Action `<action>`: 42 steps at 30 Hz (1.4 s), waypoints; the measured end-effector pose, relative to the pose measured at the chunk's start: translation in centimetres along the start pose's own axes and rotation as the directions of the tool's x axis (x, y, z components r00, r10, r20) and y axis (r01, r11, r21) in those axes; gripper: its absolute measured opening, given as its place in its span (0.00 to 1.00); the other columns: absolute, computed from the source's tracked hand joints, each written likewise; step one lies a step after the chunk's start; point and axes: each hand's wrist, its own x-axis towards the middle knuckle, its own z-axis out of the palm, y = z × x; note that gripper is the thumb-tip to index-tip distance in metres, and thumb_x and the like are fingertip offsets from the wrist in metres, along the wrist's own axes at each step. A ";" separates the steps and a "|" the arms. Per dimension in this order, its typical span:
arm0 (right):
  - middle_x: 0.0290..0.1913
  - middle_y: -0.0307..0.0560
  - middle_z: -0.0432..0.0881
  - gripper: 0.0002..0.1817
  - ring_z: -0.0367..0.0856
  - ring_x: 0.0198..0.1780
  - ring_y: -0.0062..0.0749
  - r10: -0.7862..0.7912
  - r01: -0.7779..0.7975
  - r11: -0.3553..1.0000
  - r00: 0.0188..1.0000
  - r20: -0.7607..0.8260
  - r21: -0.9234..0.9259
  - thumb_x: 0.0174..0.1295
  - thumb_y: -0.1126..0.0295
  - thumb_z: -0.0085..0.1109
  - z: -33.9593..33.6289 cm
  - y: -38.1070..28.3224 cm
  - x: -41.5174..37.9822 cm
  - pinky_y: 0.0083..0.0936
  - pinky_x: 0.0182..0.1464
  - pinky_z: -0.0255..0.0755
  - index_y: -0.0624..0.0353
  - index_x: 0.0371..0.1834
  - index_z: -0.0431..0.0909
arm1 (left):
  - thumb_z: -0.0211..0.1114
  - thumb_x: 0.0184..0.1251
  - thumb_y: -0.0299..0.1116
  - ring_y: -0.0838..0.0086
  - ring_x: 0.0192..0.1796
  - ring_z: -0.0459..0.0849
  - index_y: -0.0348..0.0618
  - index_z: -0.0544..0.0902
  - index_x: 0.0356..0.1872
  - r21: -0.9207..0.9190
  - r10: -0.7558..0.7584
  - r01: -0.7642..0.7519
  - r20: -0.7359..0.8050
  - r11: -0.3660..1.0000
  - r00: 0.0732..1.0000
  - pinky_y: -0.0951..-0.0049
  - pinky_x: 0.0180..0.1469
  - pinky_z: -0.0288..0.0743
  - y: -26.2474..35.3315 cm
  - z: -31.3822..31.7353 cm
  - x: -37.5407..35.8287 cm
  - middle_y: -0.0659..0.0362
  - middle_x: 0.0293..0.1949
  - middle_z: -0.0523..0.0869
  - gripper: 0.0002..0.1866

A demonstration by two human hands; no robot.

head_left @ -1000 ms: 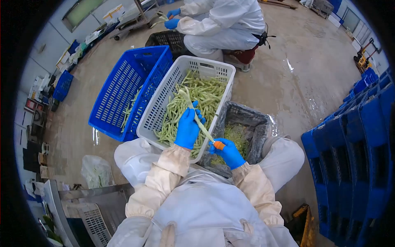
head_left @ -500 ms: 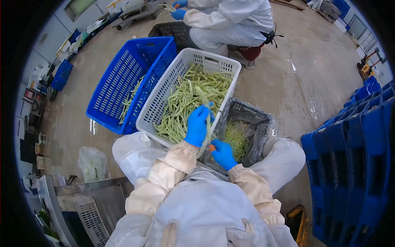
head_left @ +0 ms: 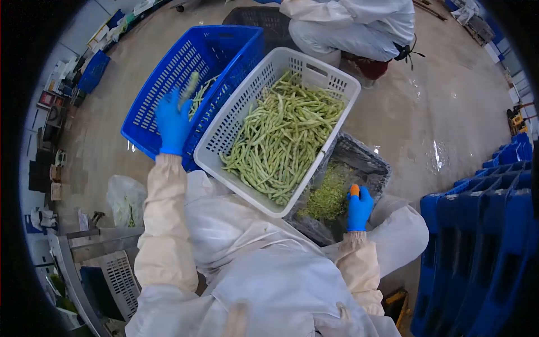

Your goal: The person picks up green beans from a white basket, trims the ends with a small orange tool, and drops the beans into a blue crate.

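Observation:
My left hand (head_left: 173, 123), in a blue glove, is over the blue crate (head_left: 147, 106). Its fingers are blurred, closed about a pale green bean (head_left: 191, 85) that sticks out beyond them. More beans lie inside that crate. Beside it, a white crate (head_left: 209, 150) holds a large heap of green beans (head_left: 286, 135). My right hand (head_left: 359, 209) is above a dark, plastic-lined crate (head_left: 373, 163) with green trimmings (head_left: 328, 194) in it. Its fingers are curled, an orange cover (head_left: 354, 190) shows at one fingertip, and the inside of the grip is hidden.
A co-worker in white (head_left: 348, 28) sits ahead, near a black crate (head_left: 261, 25). Stacked blue pallets (head_left: 477, 241) stand at my right. A metal frame (head_left: 70, 264) and a plastic bag (head_left: 124, 199) are at my left. The floor (head_left: 404, 112) looks wet.
My left hand has moved left from the white crate to over the blue crate. My right hand has parted from it, moving right over the trimmings. The view has shifted.

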 end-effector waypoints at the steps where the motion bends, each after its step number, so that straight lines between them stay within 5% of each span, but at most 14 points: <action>1: 0.25 0.47 0.76 0.05 0.74 0.27 0.28 0.007 -0.007 1.000 1.000 0.008 -0.004 0.55 0.72 0.55 0.2 -0.5 -0.3 0.26 0.30 0.68 0.58 0.33 0.79 | 0.61 0.56 0.36 0.54 0.33 0.80 0.36 0.80 0.42 0.300 0.046 0.004 -0.160 0.954 0.986 0.59 0.38 0.73 1.3 -1.3 1.5 0.46 0.33 0.81 0.16; 3: 0.31 0.50 0.78 0.05 0.77 0.32 0.38 -0.415 0.286 0.725 0.907 -0.066 -0.626 0.50 0.71 0.57 0.6 -1.6 -0.9 0.36 0.36 0.68 0.54 0.30 0.79 | 0.61 0.55 0.37 0.54 0.33 0.79 0.37 0.81 0.37 0.035 -0.051 0.045 0.192 0.998 0.980 0.58 0.37 0.73 2.8 1.8 1.3 0.45 0.33 0.81 0.14; 6: 0.35 0.52 0.77 0.07 0.76 0.39 0.48 -0.305 0.291 0.630 0.945 0.116 -0.720 0.46 0.70 0.60 1.6 -1.4 -1.2 0.38 0.42 0.69 0.54 0.30 0.77 | 0.58 0.53 0.37 0.51 0.33 0.80 0.39 0.80 0.29 -0.381 0.175 0.094 0.614 0.920 0.770 0.55 0.37 0.72 7.2 10.4 -6.9 0.44 0.29 0.81 0.11; 8: 0.36 0.51 0.78 0.09 0.76 0.38 0.46 -0.227 0.298 0.647 0.954 0.196 -0.701 0.46 0.69 0.59 2.1 -1.9 -1.3 0.39 0.45 0.67 0.53 0.32 0.78 | 0.57 0.54 0.40 0.51 0.37 0.81 0.40 0.82 0.33 -0.436 0.404 0.133 0.890 0.890 0.211 0.55 0.41 0.74 11.1 16.0 -13.2 0.44 0.33 0.82 0.14; 12: 0.36 0.53 0.78 0.13 0.76 0.38 0.48 -0.229 0.349 0.805 0.929 0.292 -0.479 0.46 0.69 0.60 3.6 -2.2 -1.2 0.40 0.45 0.68 0.56 0.37 0.78 | 0.60 0.51 0.41 0.52 0.43 0.81 0.42 0.83 0.35 -0.373 0.376 0.118 0.927 0.921 -0.007 0.56 0.45 0.74 15.9 23.3 -23.7 0.44 0.38 0.82 0.15; 17: 0.38 0.55 0.78 0.14 0.77 0.40 0.51 -0.193 0.295 0.915 0.919 0.343 -0.275 0.46 0.71 0.61 5.0 -2.6 -1.8 0.36 0.41 0.72 0.58 0.39 0.77 | 0.56 0.56 0.36 0.55 0.46 0.81 0.42 0.83 0.36 0.139 -0.210 0.386 0.966 0.912 0.150 0.57 0.47 0.74 19.6 28.8 -31.7 0.48 0.42 0.82 0.13; 18: 0.39 0.56 0.78 0.15 0.77 0.41 0.51 -0.164 0.271 0.922 0.921 0.353 -0.277 0.46 0.71 0.61 5.1 -2.9 -1.9 0.37 0.42 0.71 0.58 0.40 0.77 | 0.52 0.60 0.36 0.56 0.47 0.81 0.44 0.83 0.37 -0.108 0.033 0.228 0.951 0.968 0.307 0.58 0.49 0.74 19.0 30.1 -35.0 0.50 0.43 0.82 0.13; 21: 0.40 0.55 0.79 0.15 0.77 0.43 0.49 -0.164 0.274 0.936 0.894 0.418 -0.220 0.50 0.68 0.59 5.5 -2.3 -2.2 0.39 0.44 0.71 0.58 0.42 0.77 | 0.51 0.60 0.36 0.61 0.47 0.80 0.50 0.84 0.40 -0.150 0.154 -0.038 0.958 0.988 0.243 0.63 0.50 0.72 21.1 25.2 -30.1 0.54 0.42 0.83 0.13; 23: 0.40 0.55 0.79 0.15 0.77 0.44 0.49 -0.076 0.222 0.939 0.880 0.470 -0.264 0.52 0.67 0.56 5.4 -3.3 -2.3 0.39 0.45 0.71 0.58 0.43 0.77 | 0.52 0.59 0.37 0.62 0.43 0.81 0.49 0.83 0.37 -0.267 0.217 0.003 0.787 0.964 0.578 0.63 0.48 0.73 18.3 33.2 -41.2 0.57 0.40 0.84 0.13; 24: 0.41 0.55 0.79 0.15 0.77 0.44 0.50 -0.039 0.217 0.930 0.861 0.508 -0.297 0.54 0.66 0.55 5.4 -3.4 -2.1 0.39 0.46 0.71 0.58 0.43 0.77 | 0.54 0.56 0.35 0.58 0.41 0.82 0.46 0.83 0.37 -0.227 0.296 -0.297 0.931 0.928 0.214 0.61 0.43 0.75 18.6 29.7 -36.1 0.54 0.39 0.84 0.12; 29: 0.41 0.58 0.78 0.16 0.78 0.41 0.51 -0.180 0.249 0.953 0.924 0.337 -0.174 0.57 0.63 0.54 5.6 -2.5 -2.3 0.40 0.42 0.72 0.60 0.46 0.75 | 0.59 0.54 0.29 0.53 0.42 0.80 0.37 0.80 0.39 -0.195 -0.095 0.598 0.904 0.777 0.418 0.58 0.41 0.73 18.0 24.7 -25.7 0.46 0.38 0.82 0.12; 32: 0.44 0.59 0.78 0.19 0.78 0.43 0.50 -0.172 0.185 0.981 0.968 0.181 -0.054 0.59 0.64 0.52 5.4 -2.9 -2.5 0.37 0.45 0.72 0.59 0.52 0.72 | 0.58 0.57 0.26 0.54 0.35 0.81 0.37 0.79 0.39 -0.526 0.096 0.416 0.697 0.742 0.711 0.62 0.37 0.73 18.2 17.3 -18.5 0.47 0.33 0.82 0.10; 38: 0.44 0.47 0.79 0.17 0.75 0.47 0.28 -0.206 -0.020 0.799 0.930 0.304 0.602 0.63 0.68 0.52 4.3 -5.0 -2.9 0.26 0.50 0.69 0.62 0.54 0.71 | 0.58 0.61 0.33 0.55 0.41 0.79 0.40 0.80 0.40 -0.818 0.440 0.236 0.498 0.524 0.747 0.62 0.43 0.72 20.6 3.4 -13.5 0.50 0.37 0.82 0.10; 42: 0.36 0.46 0.81 0.12 0.78 0.39 0.25 -0.216 -0.229 0.790 0.765 0.607 0.569 0.63 0.74 0.49 1.8 -6.9 -3.8 0.24 0.47 0.72 0.67 0.47 0.74 | 0.59 0.60 0.31 0.55 0.42 0.78 0.42 0.80 0.41 -0.802 0.386 0.199 0.469 0.563 0.795 0.63 0.44 0.71 21.1 -0.8 -12.9 0.50 0.38 0.81 0.10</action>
